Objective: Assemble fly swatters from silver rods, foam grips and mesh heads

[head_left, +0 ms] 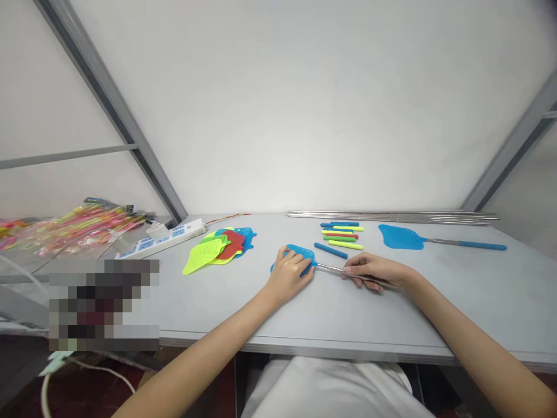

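Observation:
My left hand is closed over a blue fly swatter head on the table, its mesh partly hidden under the fingers. From the head's neck a thin metal rod runs right. My right hand pinches that rod between thumb and fingers, and the rod's far end passes beneath the wrist. Just behind the rod lies a loose blue handle tube. Beyond it is a group of blue, yellow, green and red handle tubes. A whole blue fly swatter with a blue handle rests to the right.
Yellow, red and blue swatter heads lie stacked at the left. Several long metal rods line the wall. A white power strip sits at the left edge, with bagged colourful items beyond it. A blurred-out patch covers the lower left.

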Available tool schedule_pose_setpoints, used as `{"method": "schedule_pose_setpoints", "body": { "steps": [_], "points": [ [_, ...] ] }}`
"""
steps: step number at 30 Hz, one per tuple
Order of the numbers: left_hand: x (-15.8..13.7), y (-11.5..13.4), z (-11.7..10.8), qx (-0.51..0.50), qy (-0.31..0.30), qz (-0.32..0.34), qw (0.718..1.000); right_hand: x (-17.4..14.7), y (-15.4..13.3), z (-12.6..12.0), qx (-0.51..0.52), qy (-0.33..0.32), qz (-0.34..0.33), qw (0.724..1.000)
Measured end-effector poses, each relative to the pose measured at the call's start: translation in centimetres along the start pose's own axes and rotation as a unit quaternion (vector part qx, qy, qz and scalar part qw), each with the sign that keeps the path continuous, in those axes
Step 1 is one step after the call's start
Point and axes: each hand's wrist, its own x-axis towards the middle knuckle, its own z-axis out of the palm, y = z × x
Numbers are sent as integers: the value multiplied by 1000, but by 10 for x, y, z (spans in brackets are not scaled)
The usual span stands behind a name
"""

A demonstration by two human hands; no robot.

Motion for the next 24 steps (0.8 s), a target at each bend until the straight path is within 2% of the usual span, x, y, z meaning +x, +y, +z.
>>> {"method": "schedule_pose_setpoints", "body": {
  "steps": [7, 15, 20, 24],
  "points": [
    [-1, 0, 1, 25, 3, 45, 999, 0, -3, 5, -13, -1, 35, 999],
    [-5, 1, 2, -8, 0, 73, 997, -1, -6, 3, -35, -20, 62, 997],
    [-5, 4, 0, -32, -10, 60, 998, 0, -5, 2, -41, -23, 64, 997],
    [-3, 8, -3, -51, 2, 21, 998, 1, -5, 2, -40, -35, 61, 997]
  ]
}}
